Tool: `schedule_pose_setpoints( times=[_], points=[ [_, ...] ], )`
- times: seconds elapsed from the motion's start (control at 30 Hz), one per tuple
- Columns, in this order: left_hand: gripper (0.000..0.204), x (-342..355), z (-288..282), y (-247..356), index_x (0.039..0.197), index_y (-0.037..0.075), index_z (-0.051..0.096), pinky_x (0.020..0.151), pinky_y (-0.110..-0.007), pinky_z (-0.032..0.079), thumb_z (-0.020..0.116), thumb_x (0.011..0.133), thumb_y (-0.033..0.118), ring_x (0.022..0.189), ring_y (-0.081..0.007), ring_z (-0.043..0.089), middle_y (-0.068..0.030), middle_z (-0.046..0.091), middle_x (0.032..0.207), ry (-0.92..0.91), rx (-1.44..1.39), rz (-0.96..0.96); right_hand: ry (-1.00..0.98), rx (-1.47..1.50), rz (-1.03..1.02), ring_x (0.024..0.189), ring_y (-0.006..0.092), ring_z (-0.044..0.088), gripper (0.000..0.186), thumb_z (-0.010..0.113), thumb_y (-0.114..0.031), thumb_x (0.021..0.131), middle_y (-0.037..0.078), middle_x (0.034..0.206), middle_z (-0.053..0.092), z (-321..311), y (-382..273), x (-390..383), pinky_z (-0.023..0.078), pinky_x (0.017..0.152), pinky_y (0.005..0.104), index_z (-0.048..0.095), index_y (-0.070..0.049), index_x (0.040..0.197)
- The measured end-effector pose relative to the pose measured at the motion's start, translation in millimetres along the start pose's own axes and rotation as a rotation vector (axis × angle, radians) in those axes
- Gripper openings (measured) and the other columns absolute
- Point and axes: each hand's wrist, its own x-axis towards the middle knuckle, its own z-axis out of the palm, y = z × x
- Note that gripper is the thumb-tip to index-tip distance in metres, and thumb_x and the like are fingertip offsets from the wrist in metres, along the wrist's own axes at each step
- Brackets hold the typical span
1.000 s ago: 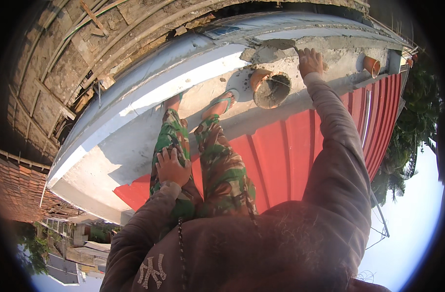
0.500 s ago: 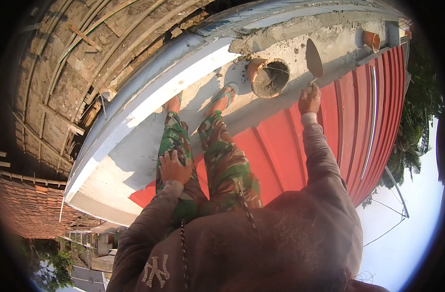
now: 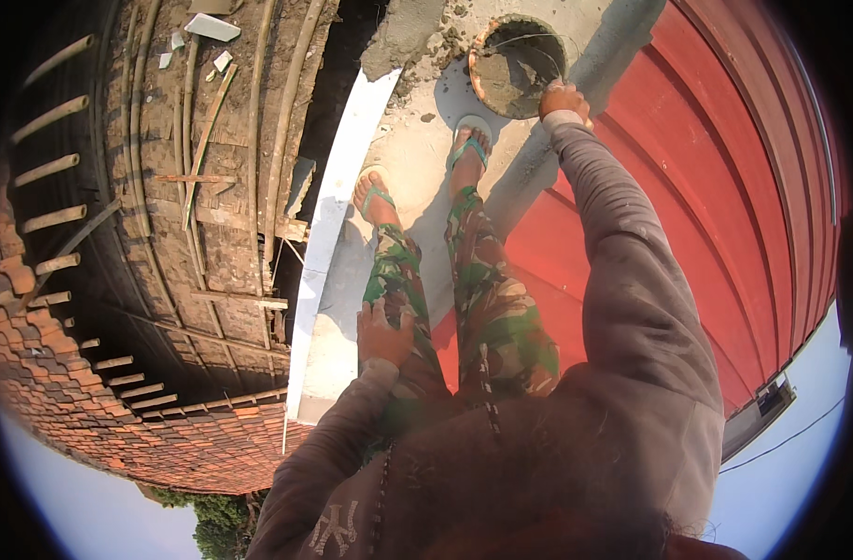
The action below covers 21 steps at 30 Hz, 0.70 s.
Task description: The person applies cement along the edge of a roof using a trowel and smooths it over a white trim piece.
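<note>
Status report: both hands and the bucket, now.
Right hand at the rim of the mortar bucket, grip unclear. Left hand resting on left knee. Feet close by the bucket on the concrete ledge.

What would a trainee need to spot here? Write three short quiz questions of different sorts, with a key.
1. True or false: the left hand rests on the person's own left thigh.
2. Where is the right hand? A) at the rim of the bucket B) on the red metal roofing C) on the tiled roof
3. Fill in: both sandalled feet stand on a grey ____ ledge.

Key: 1 true; 2 A; 3 concrete.
</note>
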Motion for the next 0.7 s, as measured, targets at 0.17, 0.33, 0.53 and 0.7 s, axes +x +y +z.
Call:
schedule_pose_setpoints(
  times=[0.17,0.33,0.53,0.7],
  points=[
    [0.072,-5.0,5.4,-1.8,0.146,0.000,0.053,0.119,-0.050,0.035,0.068,0.091,0.045,0.142,-0.0452,0.044,-0.0303,0.050,0.149,0.011,0.145,0.065,-0.213,0.100,-0.119,0.119,0.0357,0.069,0.036,0.056,-0.024,0.099,0.016,0.133,0.068,17.8,-42.2,6.0,0.058,0.093,0.0495,0.071,-0.013,0.129],
    [0.093,-41.0,-37.9,19.0,0.158,-0.001,0.033,0.118,-0.050,0.037,0.071,0.089,0.050,0.140,-0.0457,0.045,-0.0296,0.044,0.152,-0.175,0.353,-0.029,-0.298,0.563,-0.091,0.117,0.0378,0.069,0.048,0.061,-0.037,0.097,0.021,0.133,0.068,43.0,-25.8,0.2,0.057,0.095,0.0461,0.069,-0.003,0.129],
    [0.102,-48.6,-45.4,37.1,0.162,0.004,0.026,0.108,-0.053,0.047,0.073,0.087,0.055,0.129,-0.0503,0.053,-0.0331,0.046,0.145,-0.075,0.519,0.140,-0.198,0.977,0.009,0.132,0.0399,0.059,0.074,0.059,-0.061,0.093,0.026,0.141,0.061,94.5,-9.1,-42.9,0.045,0.111,0.0459,0.061,-0.005,0.143],
    [0.096,-33.4,-48.8,39.4,0.158,0.003,0.035,0.109,-0.051,0.046,0.073,0.086,0.053,0.129,-0.0491,0.053,-0.0305,0.048,0.146,-0.044,0.599,0.185,-0.200,1.132,0.191,0.137,0.0384,0.055,0.073,0.061,-0.060,0.092,0.023,0.146,0.058,124.0,-24.2,-68.8,0.043,0.114,0.0445,0.060,-0.010,0.145]
  ],
)
